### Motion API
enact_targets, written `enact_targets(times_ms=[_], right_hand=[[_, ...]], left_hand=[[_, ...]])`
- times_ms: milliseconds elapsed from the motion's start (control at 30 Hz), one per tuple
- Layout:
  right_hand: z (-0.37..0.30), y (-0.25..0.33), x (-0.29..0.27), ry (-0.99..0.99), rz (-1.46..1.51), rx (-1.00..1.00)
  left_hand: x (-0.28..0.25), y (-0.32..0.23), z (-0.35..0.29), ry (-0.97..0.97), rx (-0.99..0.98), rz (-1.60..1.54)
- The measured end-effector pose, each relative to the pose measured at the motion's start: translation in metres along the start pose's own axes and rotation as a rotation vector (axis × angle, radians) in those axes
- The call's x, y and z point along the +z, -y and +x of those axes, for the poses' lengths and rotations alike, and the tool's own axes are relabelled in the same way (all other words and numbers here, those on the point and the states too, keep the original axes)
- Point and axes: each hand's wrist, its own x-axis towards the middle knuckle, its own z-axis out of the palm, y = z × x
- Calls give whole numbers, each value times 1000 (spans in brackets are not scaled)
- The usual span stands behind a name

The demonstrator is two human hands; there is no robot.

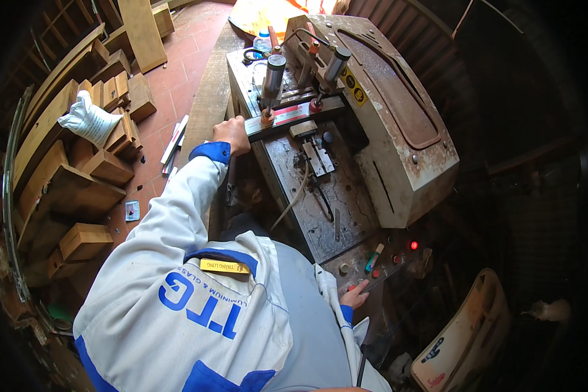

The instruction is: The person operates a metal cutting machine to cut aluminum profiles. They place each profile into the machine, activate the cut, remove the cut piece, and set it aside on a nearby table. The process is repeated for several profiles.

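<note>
My left hand (232,134) is closed at the left end of a metal profile bar (293,115) with a red-and-white strip along it. The bar lies across the front of a cutting machine (398,150), beneath two upright clamp cylinders (274,77) whose orange-tipped feet rest on it. My right hand (355,295) reaches to the control panel (330,262), its fingers stretched out at a red button near the panel's front edge. Nothing shows in that hand. Lower down on the machine bed (346,209) sits a small metal block (319,160) with a hose.
A red lamp (413,245) glows on the panel, beside a teal-and-white handheld item (374,259). Wooden blocks (108,166) and a white sack (90,120) are stacked at left. Profile offcuts (174,140) lie on the tiled floor. A chair back (467,333) stands at lower right.
</note>
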Motion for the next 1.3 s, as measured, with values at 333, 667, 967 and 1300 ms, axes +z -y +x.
enact_targets(times_ms=[333,667,967,1300], right_hand=[[-3,11,-2,11,34,-5],[-4,11,-2,29,4,47],[0,1,2,-2,-24,59],[0,2,2,2,-41,80]], left_hand=[[0,1,4,7,16,17],[-1,3,2,7,16,12],[-7,-2,-1,20,42,23],[4,5,4,-12,34,12]])
